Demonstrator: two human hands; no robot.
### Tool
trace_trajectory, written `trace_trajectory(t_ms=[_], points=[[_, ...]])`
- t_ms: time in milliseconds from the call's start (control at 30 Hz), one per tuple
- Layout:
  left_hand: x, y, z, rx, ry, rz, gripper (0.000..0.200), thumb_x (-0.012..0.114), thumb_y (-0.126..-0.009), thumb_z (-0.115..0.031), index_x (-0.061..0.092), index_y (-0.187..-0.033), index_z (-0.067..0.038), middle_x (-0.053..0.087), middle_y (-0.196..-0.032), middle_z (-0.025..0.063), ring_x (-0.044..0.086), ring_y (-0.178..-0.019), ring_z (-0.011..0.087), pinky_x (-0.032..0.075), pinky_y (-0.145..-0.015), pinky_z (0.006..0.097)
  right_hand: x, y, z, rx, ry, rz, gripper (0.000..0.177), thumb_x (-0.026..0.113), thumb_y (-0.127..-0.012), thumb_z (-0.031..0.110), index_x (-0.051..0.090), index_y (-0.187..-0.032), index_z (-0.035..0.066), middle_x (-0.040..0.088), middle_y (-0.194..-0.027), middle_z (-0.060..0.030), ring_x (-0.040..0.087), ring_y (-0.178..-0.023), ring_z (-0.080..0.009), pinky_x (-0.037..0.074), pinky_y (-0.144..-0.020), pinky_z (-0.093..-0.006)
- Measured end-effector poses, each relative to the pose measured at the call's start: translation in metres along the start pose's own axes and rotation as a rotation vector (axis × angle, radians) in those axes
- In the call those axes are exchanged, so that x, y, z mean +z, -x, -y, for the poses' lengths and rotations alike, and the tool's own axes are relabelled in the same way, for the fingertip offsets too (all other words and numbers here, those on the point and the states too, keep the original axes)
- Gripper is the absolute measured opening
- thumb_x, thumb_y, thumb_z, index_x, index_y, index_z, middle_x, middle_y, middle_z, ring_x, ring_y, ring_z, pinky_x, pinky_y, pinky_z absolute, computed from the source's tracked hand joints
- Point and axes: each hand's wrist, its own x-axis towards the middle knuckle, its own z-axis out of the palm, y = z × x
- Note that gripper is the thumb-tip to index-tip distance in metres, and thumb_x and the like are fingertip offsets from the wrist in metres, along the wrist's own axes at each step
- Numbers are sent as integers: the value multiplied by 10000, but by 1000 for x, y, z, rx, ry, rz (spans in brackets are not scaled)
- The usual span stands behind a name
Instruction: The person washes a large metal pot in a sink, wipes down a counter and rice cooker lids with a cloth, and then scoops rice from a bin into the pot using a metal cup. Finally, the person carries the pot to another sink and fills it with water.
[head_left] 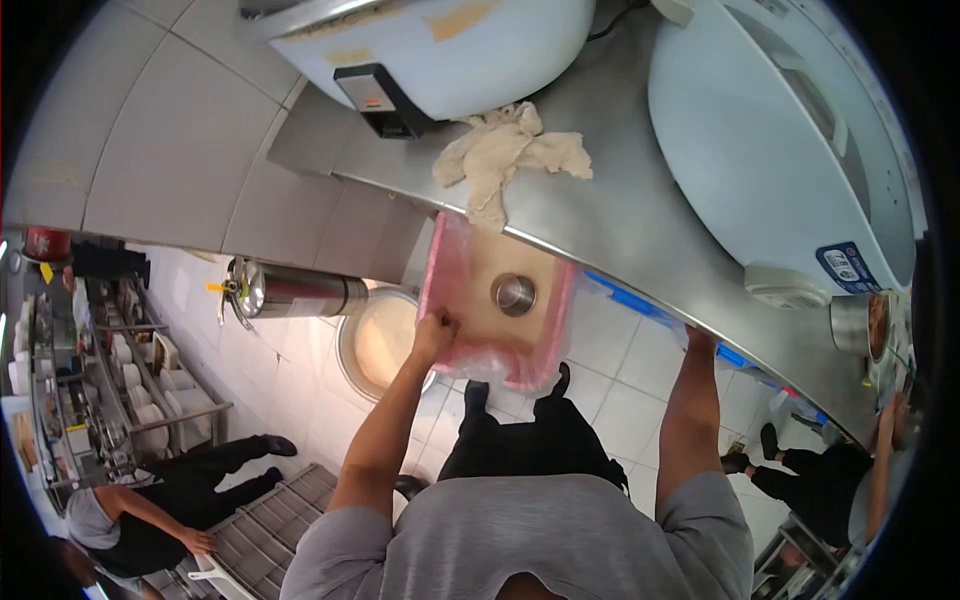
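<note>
A pink bin (431,278) lined with clear plastic (490,362) stands on the floor in front of me, partly under the steel counter. It holds a pale grain-like mass (490,256) that looks like rice, with a round metal cup (515,294) resting on it. My left hand (437,334) is closed at the bin's left edge, by the liner; whatever its fingers hold is hidden. My right hand (701,338) reaches to the counter's front edge, its fingers out of sight. Left of the bin is a round metal pot (350,368) with pale contents.
On the steel counter (625,190) sit two large pale-blue cookers (500,50) (770,150), a crumpled beige cloth (510,155) and a metal container (850,325). A fire extinguisher (300,292) is near the pot. People (150,510) (830,480) are at both sides, beside a wire rack (270,530).
</note>
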Motion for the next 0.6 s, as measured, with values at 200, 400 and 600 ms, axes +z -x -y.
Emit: trace_trajectory(t_ms=[200, 400, 600], points=[[22, 29, 13, 10, -63, 83, 65, 564, -725, -93, 586, -734, -32, 609, -661, 160, 618, -656, 318, 483, -594, 389, 22, 32, -62, -215, 98, -76, 414, 428, -864, 421, 465, -1181, 158, 503, -1190, -78, 508, -1047, -260, 463, -774, -500], [27, 42, 28, 409, -216, 201, 104, 493, -697, -11, 581, -741, -43, 593, -728, 198, 590, -723, 377, 462, -643, 447, 100, 148, -140, -231, 2, -324, 522, 363, -879, 513, 456, -1180, 96, 476, -1214, -100, 533, -1010, -275, 506, -738, -469], [-45, 33, 71, 447, -359, 298, 101, 526, -749, -118, 579, -763, -32, 588, -744, 225, 579, -753, 391, 453, -671, 473, 102, 223, -187, -279, -19, -311, 689, 317, -840, 629, 380, -1279, 102, 481, -1225, -79, 530, -1035, -280, 514, -654, -377]])
